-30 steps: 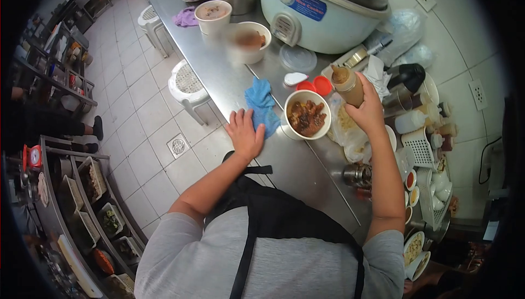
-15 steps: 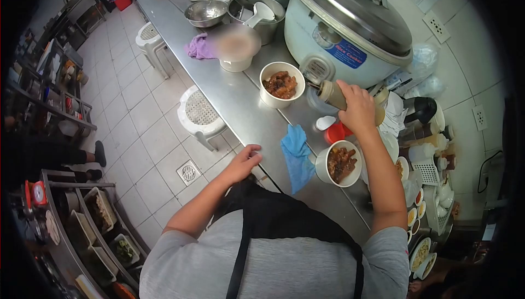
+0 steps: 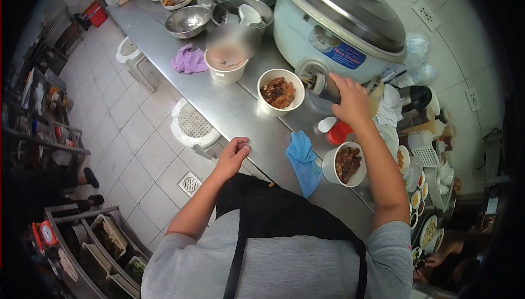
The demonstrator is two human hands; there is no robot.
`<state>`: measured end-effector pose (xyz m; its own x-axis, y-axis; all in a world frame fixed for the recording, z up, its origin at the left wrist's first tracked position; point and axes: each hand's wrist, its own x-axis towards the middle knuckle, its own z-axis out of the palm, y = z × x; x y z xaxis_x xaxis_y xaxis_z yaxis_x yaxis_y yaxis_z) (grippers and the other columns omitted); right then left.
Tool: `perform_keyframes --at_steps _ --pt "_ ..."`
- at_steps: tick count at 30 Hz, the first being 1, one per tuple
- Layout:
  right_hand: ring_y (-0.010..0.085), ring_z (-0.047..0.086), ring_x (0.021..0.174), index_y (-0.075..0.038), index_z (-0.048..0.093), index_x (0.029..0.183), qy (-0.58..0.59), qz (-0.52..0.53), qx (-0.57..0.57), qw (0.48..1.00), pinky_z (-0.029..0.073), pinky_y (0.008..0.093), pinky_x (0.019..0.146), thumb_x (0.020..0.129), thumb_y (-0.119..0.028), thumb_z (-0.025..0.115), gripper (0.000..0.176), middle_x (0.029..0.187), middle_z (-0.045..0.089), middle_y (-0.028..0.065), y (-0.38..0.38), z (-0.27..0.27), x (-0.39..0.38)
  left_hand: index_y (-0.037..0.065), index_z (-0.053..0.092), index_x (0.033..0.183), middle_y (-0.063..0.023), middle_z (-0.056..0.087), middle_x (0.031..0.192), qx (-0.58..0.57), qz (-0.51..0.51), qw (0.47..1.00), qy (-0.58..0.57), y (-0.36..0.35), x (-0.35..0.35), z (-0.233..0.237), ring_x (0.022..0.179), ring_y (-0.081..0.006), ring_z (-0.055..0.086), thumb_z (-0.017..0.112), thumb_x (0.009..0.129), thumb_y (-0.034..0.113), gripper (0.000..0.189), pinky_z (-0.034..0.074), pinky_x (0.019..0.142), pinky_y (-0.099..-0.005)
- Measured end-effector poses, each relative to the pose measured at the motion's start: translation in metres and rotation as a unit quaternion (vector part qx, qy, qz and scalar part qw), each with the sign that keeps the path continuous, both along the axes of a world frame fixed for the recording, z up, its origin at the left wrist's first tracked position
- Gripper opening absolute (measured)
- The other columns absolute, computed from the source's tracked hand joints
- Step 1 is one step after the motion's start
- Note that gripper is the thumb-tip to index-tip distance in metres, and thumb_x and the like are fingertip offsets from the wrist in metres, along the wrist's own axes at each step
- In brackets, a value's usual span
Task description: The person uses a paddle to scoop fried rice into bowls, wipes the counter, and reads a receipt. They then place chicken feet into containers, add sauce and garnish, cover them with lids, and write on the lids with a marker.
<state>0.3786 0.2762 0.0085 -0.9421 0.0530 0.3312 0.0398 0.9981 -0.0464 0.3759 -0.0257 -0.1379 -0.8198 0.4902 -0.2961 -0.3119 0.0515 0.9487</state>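
My right hand (image 3: 350,99) is wrapped round a dark sauce bottle (image 3: 326,89) with a narrow spout. The bottle is tilted, its spout pointing left, close to the rim of a white paper bowl (image 3: 265,105) of glazed brown meat pieces. A second paper bowl (image 3: 331,169) with similar meat stands nearer me, beside my right forearm. My left hand (image 3: 233,157) hangs by the counter's front edge, fingers loosely curled, holding nothing. Between the bowls lie a blue cloth (image 3: 304,162) and a red-lidded container (image 3: 339,132).
A large rice cooker (image 3: 333,31) stands behind the bowls. Further left are another paper bowl (image 3: 226,74), partly blurred, a purple cloth (image 3: 189,60) and a steel bowl (image 3: 188,21). White stools (image 3: 197,121) stand along the counter. Another person's arm (image 3: 445,250) shows at lower right.
The bottle in my right hand has shifted slightly left and up, staying tilted beside the bowl. My left hand has moved a little left and up. The whole view has shifted slightly.
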Motion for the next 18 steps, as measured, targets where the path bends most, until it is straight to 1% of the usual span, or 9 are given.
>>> perform_keyframes --at_steps 2,3,4,7,8,10,12,16,18 --pt "0.0293 0.05 0.087 -0.017 0.046 0.112 0.027 0.003 -0.124 0.992 0.039 0.0383 0.076 0.054 -0.007 0.06 0.061 0.092 0.053 0.0091 0.003 -0.001 0.001 0.001 0.045 0.107 -0.0032 0.051 0.086 0.024 -0.011 1.0 0.012 0.011 0.004 -0.008 0.08 -0.0093 0.046 0.052 0.081 0.017 0.032 0.038 0.073 -0.0222" --pt "0.0313 0.049 0.096 -0.011 0.043 0.115 0.026 0.003 -0.183 0.983 0.039 0.0343 0.084 0.054 -0.007 0.059 0.063 0.106 0.051 0.012 0.007 -0.002 0.0 0.001 0.045 0.107 -0.0025 0.051 0.085 0.047 -0.009 0.999 0.023 0.017 0.006 -0.012 0.077 -0.0079 0.046 0.052 0.081 0.015 0.03 0.039 0.069 -0.0206" --pt "0.0266 0.049 0.1 -0.008 0.04 0.116 0.056 0.003 -0.251 0.966 0.038 0.032 0.086 0.054 -0.006 0.06 0.065 0.109 0.05 0.0119 0.007 0.0 0.004 0.003 0.044 0.107 -0.0066 0.052 0.092 0.009 -0.043 0.999 0.011 0.021 0.006 -0.003 0.08 -0.0119 0.05 0.048 0.083 0.013 0.027 0.041 0.07 -0.0238" --pt "0.0198 0.046 0.102 -0.004 0.029 0.12 0.097 0.005 -0.392 0.915 0.036 0.0297 0.087 0.056 -0.008 0.067 0.074 0.109 0.047 0.0119 0.031 0.006 0.024 0.005 0.047 0.104 -0.0002 0.05 0.083 0.032 -0.032 0.997 0.059 0.038 0.011 -0.014 0.067 -0.0054 0.044 0.049 0.081 0.01 0.023 0.038 0.056 -0.019" --pt "0.0288 0.05 0.098 -0.007 0.031 0.117 0.129 -0.053 -0.385 0.912 0.039 0.0339 0.083 0.054 -0.014 0.067 0.073 0.103 0.051 0.0158 0.036 0.018 0.037 0.005 0.047 0.104 0.0002 0.049 0.083 0.019 -0.03 0.995 0.097 0.042 0.011 -0.021 0.066 -0.0054 0.044 0.048 0.081 0.008 0.022 0.038 0.056 -0.019" --pt "0.026 0.05 0.097 -0.003 0.03 0.116 0.202 -0.031 -0.417 0.886 0.039 0.0327 0.083 0.052 -0.016 0.069 0.076 0.103 0.051 0.0138 0.064 0.028 0.063 0.006 0.049 0.102 -0.0005 0.05 0.079 -0.046 -0.01 0.994 0.101 0.049 0.014 -0.015 0.065 -0.0081 0.046 0.05 0.08 0.011 0.023 0.04 0.058 -0.0213" --pt "0.0162 0.047 0.098 -0.003 0.031 0.114 0.207 -0.052 -0.456 0.864 0.039 0.0318 0.084 0.054 -0.01 0.074 0.074 0.105 0.048 0.0082 0.09 0.055 0.103 0.006 0.051 0.1 -0.0024 0.051 0.073 -0.216 0.002 0.946 0.244 0.055 0.013 -0.016 0.064 -0.012 0.048 0.053 0.077 0.015 0.025 0.041 0.06 -0.025" --pt "0.0189 0.054 0.087 -0.002 0.037 0.109 0.228 -0.136 -0.428 0.864 0.044 0.0315 0.077 0.051 -0.014 0.076 0.071 0.096 0.054 0.0093 0.148 0.104 0.188 0.007 0.051 0.1 -0.0048 0.051 0.07 -0.31 0.034 0.916 0.253 0.073 0.022 -0.002 0.063 -0.0161 0.05 0.055 0.076 0.023 0.029 0.041 0.06 -0.0291" --pt "0.02 0.055 0.086 0.0 0.037 0.108 0.223 -0.207 -0.389 0.869 0.045 0.0312 0.075 0.049 -0.014 0.076 0.071 0.096 0.055 0.0108 0.19 0.11 0.225 0.005 0.052 0.098 -0.0064 0.051 0.07 -0.343 0.076 0.857 0.377 0.086 0.036 -0.001 0.063 -0.0193 0.05 0.054 0.075 0.021 0.029 0.041 0.059 -0.0316"
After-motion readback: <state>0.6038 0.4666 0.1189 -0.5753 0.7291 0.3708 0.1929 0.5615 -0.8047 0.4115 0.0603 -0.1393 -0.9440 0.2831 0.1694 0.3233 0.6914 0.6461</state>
